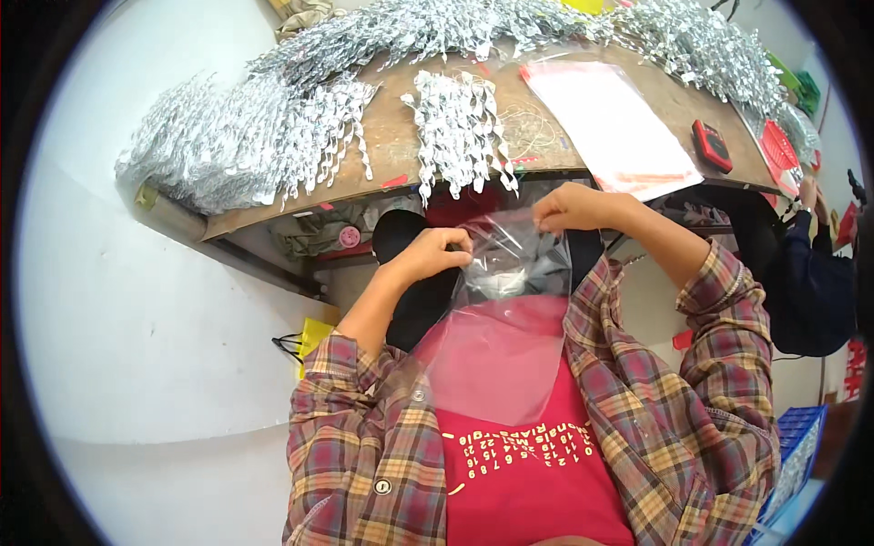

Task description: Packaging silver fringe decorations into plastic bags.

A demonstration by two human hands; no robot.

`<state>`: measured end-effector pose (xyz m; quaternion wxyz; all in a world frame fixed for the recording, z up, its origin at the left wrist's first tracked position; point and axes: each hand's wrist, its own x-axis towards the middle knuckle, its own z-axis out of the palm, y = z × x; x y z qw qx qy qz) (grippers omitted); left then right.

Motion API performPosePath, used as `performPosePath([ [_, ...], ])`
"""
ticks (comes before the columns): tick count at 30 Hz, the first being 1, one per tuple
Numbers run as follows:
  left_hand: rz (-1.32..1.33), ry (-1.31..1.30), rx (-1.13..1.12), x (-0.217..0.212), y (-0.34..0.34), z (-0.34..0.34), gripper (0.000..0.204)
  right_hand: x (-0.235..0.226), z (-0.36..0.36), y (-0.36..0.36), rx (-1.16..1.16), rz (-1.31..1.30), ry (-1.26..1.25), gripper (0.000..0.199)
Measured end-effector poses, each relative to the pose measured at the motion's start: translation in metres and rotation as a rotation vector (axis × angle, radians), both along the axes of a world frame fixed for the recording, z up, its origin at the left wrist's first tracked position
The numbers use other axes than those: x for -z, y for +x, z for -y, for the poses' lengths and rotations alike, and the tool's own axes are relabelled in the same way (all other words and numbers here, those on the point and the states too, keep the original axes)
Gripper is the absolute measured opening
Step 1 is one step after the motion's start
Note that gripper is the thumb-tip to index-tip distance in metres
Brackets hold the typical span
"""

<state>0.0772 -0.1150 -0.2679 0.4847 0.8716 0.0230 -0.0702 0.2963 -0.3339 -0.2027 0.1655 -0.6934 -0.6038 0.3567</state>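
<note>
A clear plastic bag (pixel 496 359) hangs in front of my red shirt, held up by its upper edge. My left hand (pixel 435 255) pinches it at the left, and my right hand (pixel 575 209) grips it at the right with curled fingers. Something pale, perhaps silver, shows around the bag's middle; whether it is inside or behind the film I cannot tell. Just beyond my hands, a small bunch of silver twisted strands (pixel 460 132) lies over the table's near edge.
Long heaps of silver strands (pixel 228 136) cover the wooden table's (pixel 391 118) left and back. A stack of clear bags (pixel 614 123) lies right of centre, beside a red-and-black device (pixel 712 146). At far right sits another person (pixel 801 273). A blue basket (pixel 792 455) stands at lower right.
</note>
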Motion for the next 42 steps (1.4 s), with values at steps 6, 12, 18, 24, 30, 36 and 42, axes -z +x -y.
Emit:
performPosePath([
  [6,0.163,0.111,-0.082,-0.015,-0.005,-0.022,0.015,0.005,-0.018,0.005,-0.138,0.297,0.447,0.011],
  [12,0.140,0.062,-0.077,-0.006,-0.006,-0.049,0.020,0.012,-0.038,0.010,-0.188,0.326,0.522,0.010],
  [18,-0.121,-0.260,0.053,-0.045,-0.003,-0.080,0.018,-0.006,-0.049,0.012,-0.135,0.061,0.434,0.012],
  [24,-0.186,-0.299,-0.003,-0.069,0.025,-0.107,0.015,-0.022,-0.066,0.023,0.004,-0.226,0.228,0.012],
  [30,-0.209,-0.361,-0.027,-0.072,0.041,-0.121,0.014,-0.026,-0.074,0.034,0.098,-0.352,0.182,0.015],
  [36,-0.302,-0.356,-0.015,-0.078,0.062,-0.127,0.017,-0.024,-0.081,0.055,0.134,-0.583,0.112,0.016],
  [42,-0.336,-0.431,0.097,-0.068,0.044,-0.116,0.015,-0.017,-0.076,0.050,0.079,-0.563,0.099,0.015],
])
